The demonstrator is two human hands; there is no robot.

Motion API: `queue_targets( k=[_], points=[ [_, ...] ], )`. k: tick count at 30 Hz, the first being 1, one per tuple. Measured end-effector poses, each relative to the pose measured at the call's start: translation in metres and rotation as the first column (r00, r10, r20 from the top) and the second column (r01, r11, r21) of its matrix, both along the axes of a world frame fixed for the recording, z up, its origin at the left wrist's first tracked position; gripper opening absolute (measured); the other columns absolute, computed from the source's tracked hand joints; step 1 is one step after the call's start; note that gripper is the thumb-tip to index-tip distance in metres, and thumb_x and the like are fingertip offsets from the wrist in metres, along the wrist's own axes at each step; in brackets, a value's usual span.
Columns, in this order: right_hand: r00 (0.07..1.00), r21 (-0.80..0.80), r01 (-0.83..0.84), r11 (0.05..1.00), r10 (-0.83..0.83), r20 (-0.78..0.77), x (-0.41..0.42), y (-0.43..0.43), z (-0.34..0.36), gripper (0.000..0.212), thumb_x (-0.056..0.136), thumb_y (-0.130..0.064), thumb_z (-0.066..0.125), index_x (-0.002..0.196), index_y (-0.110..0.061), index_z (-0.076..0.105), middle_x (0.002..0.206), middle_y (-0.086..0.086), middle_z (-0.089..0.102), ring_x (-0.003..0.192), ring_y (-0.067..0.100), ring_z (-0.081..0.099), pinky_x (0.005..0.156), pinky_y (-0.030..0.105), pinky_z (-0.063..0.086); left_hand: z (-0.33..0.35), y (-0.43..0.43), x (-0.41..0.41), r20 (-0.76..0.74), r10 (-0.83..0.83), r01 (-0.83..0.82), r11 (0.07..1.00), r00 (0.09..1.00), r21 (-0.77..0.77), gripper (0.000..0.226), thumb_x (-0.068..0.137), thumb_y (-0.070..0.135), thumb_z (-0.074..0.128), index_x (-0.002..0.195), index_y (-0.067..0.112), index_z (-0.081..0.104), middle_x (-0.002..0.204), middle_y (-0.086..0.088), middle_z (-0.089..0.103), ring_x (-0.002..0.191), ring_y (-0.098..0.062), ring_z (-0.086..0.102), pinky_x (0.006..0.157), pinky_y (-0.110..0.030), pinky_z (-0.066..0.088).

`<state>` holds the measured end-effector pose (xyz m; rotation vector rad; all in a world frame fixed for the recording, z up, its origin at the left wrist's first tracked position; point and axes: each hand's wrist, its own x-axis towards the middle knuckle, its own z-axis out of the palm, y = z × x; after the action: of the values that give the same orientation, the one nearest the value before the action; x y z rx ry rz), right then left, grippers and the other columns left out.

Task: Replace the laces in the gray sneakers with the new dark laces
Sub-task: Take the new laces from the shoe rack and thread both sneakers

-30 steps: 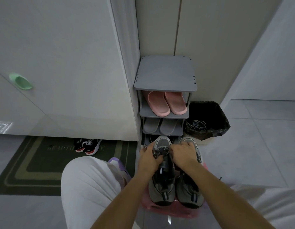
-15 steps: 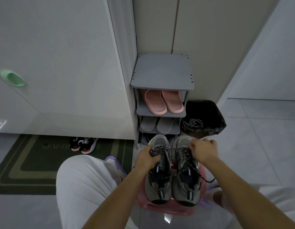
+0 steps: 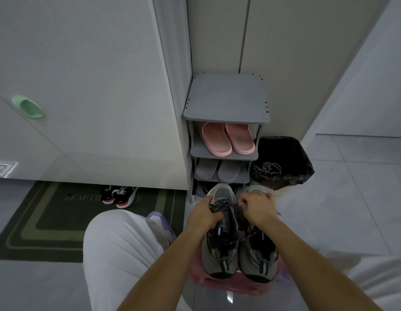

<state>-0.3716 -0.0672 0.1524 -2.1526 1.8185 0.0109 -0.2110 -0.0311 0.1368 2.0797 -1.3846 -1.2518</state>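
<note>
**While both hands work the lace, the rack crowds the toes**

Where the two gray sneakers (image 3: 219, 257) stand side by side on a pink stool (image 3: 231, 286), heels toward the person, their toes nearly meet the foot of a gray shoe rack (image 3: 226, 97). The left hand (image 3: 203, 215) curls its fingers round the dark lace (image 3: 222, 204) bunched at the top of the left shoe. The right hand (image 3: 256, 208), fingers folded into a fist, pinches the same lace just beside it, over the right shoe, hiding that shoe's upper eyelets. One loose strand trails down between the shoes.

The rack has a bare top shelf, then one pair of pink slippers (image 3: 228, 139), then one pair of gray slippers (image 3: 218, 169); the lowest tier is too dark to read. Touching its right side is a bin with a black liner (image 3: 284, 162) holding a tangle of pale cords (image 3: 268, 168). A white cabinet with one green handle (image 3: 28, 107) walls in the left. Below it, one pair of black-and-red sneakers (image 3: 118, 195) sits on a green doormat (image 3: 49, 223).

A knee in white trousers (image 3: 118, 243) presses close on the left. Open tiled floor lies to the right.
</note>
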Motion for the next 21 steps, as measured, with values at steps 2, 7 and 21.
queue_targets(
  k=[2, 7, 21],
  points=[
    [0.998, -0.01, 0.047, 0.999, -0.047, 0.042, -0.008, -0.003, 0.001, 0.016, 0.092, -0.026, 0.046, 0.094, -0.03, 0.061, 0.101, -0.007, 0.064, 0.108, 0.016, 0.051, 0.095, 0.032, 0.025, 0.001, 0.0, 0.001, -0.015, 0.009, -0.008, 1.0, 1.0, 0.015, 0.053, 0.082, 0.024, 0.064, 0.131, 0.017, 0.045, 0.115, -0.006, 0.063, 0.098, -0.021, 0.061, 0.081, -0.027, 0.044],
    [0.975, 0.004, 0.208, 0.978, -0.208, 0.079, -0.032, -0.003, 0.007, 0.015, 0.095, -0.025, 0.044, 0.092, -0.027, 0.058, 0.101, -0.001, 0.065, 0.107, 0.022, 0.052, 0.094, 0.035, 0.029, 0.0, -0.001, 0.003, -0.04, 0.039, -0.037, 0.998, 0.998, 0.046, 0.054, 0.083, 0.026, 0.065, 0.131, 0.012, 0.043, 0.118, -0.009, 0.062, 0.102, -0.023, 0.06, 0.086, -0.03, 0.047],
    [0.957, 0.244, 0.191, 0.951, -0.235, 0.167, -0.076, -0.008, 0.027, 0.04, 0.086, -0.044, 0.061, 0.063, -0.012, 0.051, 0.062, 0.001, 0.05, 0.058, 0.014, 0.047, 0.057, 0.028, 0.038, -0.002, 0.0, 0.014, 0.109, -0.007, 0.013, 0.998, 0.994, -0.054, 0.034, 0.089, 0.033, 0.062, 0.062, 0.019, 0.045, 0.063, 0.003, 0.047, 0.07, -0.017, 0.05, 0.067, -0.027, 0.039]
  ],
)
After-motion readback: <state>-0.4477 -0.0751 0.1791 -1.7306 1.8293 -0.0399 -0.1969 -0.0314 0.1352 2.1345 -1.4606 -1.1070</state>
